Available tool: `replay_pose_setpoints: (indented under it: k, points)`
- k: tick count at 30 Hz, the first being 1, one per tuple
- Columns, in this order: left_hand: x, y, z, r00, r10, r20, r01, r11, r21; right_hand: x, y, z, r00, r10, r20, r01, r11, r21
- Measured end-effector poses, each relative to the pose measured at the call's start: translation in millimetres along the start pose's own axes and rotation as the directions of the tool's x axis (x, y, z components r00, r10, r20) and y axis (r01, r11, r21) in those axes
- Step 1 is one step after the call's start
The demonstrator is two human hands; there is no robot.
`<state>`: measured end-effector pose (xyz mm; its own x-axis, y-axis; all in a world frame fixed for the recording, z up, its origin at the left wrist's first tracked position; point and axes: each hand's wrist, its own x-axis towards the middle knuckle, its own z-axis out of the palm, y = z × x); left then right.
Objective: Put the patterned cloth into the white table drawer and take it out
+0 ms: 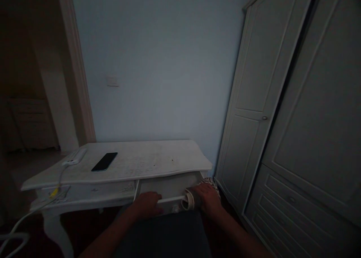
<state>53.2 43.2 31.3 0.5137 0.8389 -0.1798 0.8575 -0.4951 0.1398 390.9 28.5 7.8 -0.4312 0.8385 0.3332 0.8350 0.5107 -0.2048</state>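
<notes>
A white side table stands against a pale wall, and its right-hand drawer is pulled out. My left hand grips the drawer's front edge with curled fingers. My right hand rests at the drawer's right end, fingers closed on a pale rolled object that looks like a strap or band. A patterned cloth shows just behind that hand. The room is dim.
A black phone lies on the tabletop beside a white power strip whose cable runs off to the left. A tall grey wardrobe stands on the right. A doorway opens on the left.
</notes>
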Motion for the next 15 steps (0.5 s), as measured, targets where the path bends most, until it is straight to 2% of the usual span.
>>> replay_pose_setpoints:
  k: [2,4,5,6,8,10,11,13,15]
  points:
    - [1,-1,1.3,1.0,-0.002,-0.001,0.002,1.0,-0.002,-10,9,-6,0.979,0.089,-0.183,-0.078,0.995,0.067]
    - [2,-3,3.0,1.0,-0.001,-0.001,0.001,1.0,-0.002,-18,18,-19,0.916,0.188,-0.355,-0.16,0.981,0.107]
    - [2,-3,3.8,1.0,-0.001,-0.001,0.001,1.0,-0.002,-20,21,-26,0.891,0.199,-0.409,-0.17,0.98,0.106]
    - [3,-4,4.6,1.0,0.0,-0.002,0.0,1.0,-0.002,-21,22,-34,0.886,0.174,-0.429,-0.152,0.985,0.086]
    - [4,-4,6.1,1.0,0.001,-0.009,-0.001,1.0,-0.002,-20,18,-42,0.933,0.049,-0.355,-0.051,0.999,0.006]
    - [3,-4,7.7,1.0,-0.001,-0.023,0.001,1.0,0.002,-14,7,-37,0.983,-0.07,-0.168,0.058,0.995,-0.077]
    - [3,-4,8.6,0.999,-0.003,-0.032,0.004,1.0,0.006,-11,0,-31,0.993,-0.094,-0.065,0.086,0.99,-0.112]
    - [2,-3,10.6,0.998,-0.007,-0.064,0.007,1.0,0.006,-3,-13,-13,0.995,-0.069,0.076,0.081,0.982,-0.169]
    - [1,-4,12.5,0.995,-0.003,-0.096,0.001,1.0,-0.016,3,-20,2,0.992,-0.023,0.122,0.046,0.981,-0.188]
